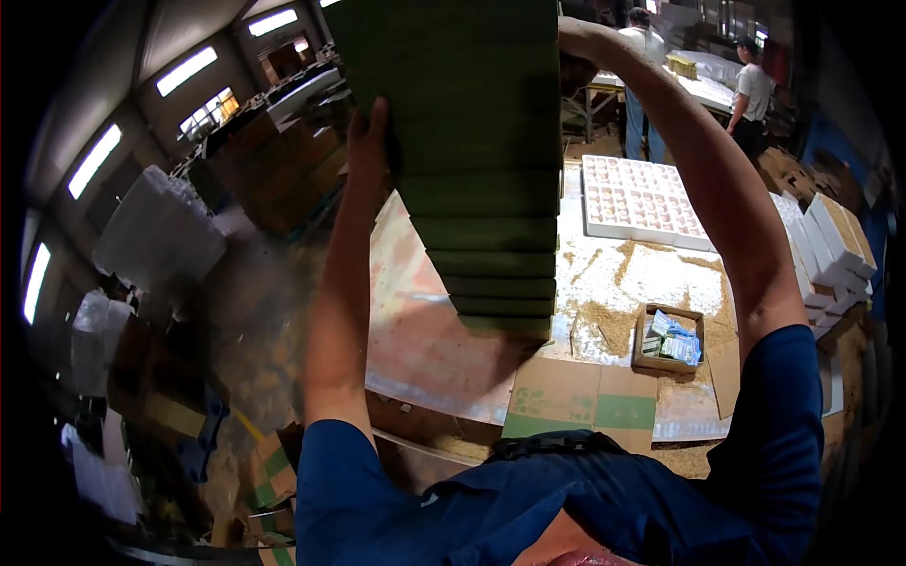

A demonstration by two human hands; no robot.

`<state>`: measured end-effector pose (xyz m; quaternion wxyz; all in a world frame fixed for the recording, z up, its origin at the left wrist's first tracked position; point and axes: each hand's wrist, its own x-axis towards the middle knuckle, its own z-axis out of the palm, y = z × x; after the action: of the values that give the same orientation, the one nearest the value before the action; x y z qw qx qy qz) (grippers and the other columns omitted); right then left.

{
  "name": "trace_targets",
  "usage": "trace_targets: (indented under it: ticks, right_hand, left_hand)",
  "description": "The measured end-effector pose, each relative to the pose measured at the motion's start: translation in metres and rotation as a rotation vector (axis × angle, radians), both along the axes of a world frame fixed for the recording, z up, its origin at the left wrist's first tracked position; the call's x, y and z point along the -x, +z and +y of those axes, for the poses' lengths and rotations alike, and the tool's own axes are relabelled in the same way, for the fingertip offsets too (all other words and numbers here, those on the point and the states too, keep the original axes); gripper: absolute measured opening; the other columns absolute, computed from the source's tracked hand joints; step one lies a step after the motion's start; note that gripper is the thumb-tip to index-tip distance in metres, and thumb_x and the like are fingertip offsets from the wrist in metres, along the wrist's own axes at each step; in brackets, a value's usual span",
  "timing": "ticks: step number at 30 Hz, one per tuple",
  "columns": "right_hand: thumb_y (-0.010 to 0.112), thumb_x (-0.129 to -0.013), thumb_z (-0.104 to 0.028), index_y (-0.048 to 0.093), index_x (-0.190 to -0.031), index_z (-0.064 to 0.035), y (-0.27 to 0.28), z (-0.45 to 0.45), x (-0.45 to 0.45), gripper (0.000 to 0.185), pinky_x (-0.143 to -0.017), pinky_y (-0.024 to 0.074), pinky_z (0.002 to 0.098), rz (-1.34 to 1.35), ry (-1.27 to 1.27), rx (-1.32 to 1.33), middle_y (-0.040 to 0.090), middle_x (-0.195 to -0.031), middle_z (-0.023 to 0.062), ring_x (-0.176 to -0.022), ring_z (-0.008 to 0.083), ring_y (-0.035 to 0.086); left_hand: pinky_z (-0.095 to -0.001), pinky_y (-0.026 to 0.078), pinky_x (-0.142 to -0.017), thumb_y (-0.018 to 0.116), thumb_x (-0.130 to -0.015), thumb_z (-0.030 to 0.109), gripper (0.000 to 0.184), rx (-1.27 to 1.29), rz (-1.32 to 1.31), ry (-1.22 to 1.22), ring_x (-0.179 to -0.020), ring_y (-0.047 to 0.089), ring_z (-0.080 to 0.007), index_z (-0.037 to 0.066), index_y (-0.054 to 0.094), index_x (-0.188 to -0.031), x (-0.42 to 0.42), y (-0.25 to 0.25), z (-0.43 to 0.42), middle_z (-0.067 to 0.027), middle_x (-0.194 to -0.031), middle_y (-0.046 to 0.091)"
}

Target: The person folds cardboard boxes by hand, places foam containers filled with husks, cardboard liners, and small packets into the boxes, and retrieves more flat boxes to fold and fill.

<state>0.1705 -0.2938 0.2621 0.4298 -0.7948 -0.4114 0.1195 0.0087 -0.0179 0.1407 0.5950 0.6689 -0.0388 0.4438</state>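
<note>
A tall stack of dark green boxes rises in front of me, from the table past the top of the view. My left hand presses against the stack's left side, thumb up. On the right side, my right hand is at the stack's upper edge; its fingers are mostly hidden in shadow. Right of the stack lies a white foam tray with rows of small round items in its cells. Nearer to me is a small cardboard box holding blue and white packets.
Flattened cardboard with green print lies at the table's near edge. White foam boxes are piled at the right. Two people stand by a far table. Wrapped bundles and cartons stand at the left.
</note>
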Motion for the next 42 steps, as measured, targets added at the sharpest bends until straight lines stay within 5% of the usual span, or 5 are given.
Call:
trace_targets:
  ticks: [5,22,27,33,42]
  right_hand:
    - [0.050,-0.096,-0.042,0.069,-0.103,0.0003,-0.010,0.022,-0.027,0.047,-0.077,0.0566,0.0427,-0.921,-0.323,-0.178,0.069,-0.100,0.0236,-0.092,0.0370,0.068]
    - [0.044,-0.103,-0.023,0.045,-0.141,0.0017,-0.041,-0.015,-0.043,0.045,-0.109,0.0385,0.0425,-0.186,0.494,-1.165,0.063,-0.126,0.0187,-0.119,0.0292,0.058]
    - [0.065,-0.092,-0.029,0.055,-0.131,0.0059,-0.048,-0.032,0.033,0.052,-0.103,0.0412,0.0337,-0.440,0.350,-0.839,0.061,-0.128,0.0158,-0.119,0.0209,0.056]
    - [0.064,-0.094,-0.031,0.057,-0.134,-0.0078,-0.082,-0.016,-0.059,0.047,-0.093,0.0516,0.0369,-0.831,0.038,-0.760,0.065,-0.122,0.0118,-0.111,0.0249,0.063]
    - [0.068,-0.089,-0.031,0.057,-0.132,-0.0055,-0.116,0.000,-0.060,0.051,-0.091,0.0520,0.0367,-0.878,-0.037,-0.689,0.067,-0.117,0.0122,-0.107,0.0241,0.064]
  left_hand:
    - [-0.0335,0.051,-0.089,0.061,-0.097,0.040,0.056,0.047,-0.040,-0.010,-0.103,0.062,-0.0199,-0.003,0.052,-0.132,0.003,0.000,-0.009,-0.0112,-0.121,0.064]
    - [-0.0312,0.046,-0.094,0.045,-0.105,0.027,0.042,-0.075,-0.270,0.594,-0.108,0.059,-0.0170,-0.005,0.057,-0.128,0.044,-0.150,-0.050,-0.0085,-0.115,0.066]
    - [-0.0465,0.048,-0.100,0.049,-0.098,0.047,0.065,1.185,0.227,-0.405,-0.122,0.053,-0.0298,0.007,0.033,-0.147,0.042,-0.489,-0.177,-0.0113,-0.143,0.045]
    - [-0.0533,0.041,-0.109,0.045,-0.096,0.059,0.074,2.441,-0.143,-1.104,-0.129,0.048,-0.0385,0.007,0.033,-0.147,-0.039,-0.529,-0.219,-0.0136,-0.151,0.040]
    - [-0.0614,0.031,-0.114,0.062,-0.088,0.057,0.076,2.196,-0.340,-0.629,-0.138,0.037,-0.0374,0.012,0.042,-0.146,-0.048,-0.456,-0.201,-0.0111,-0.154,0.037]
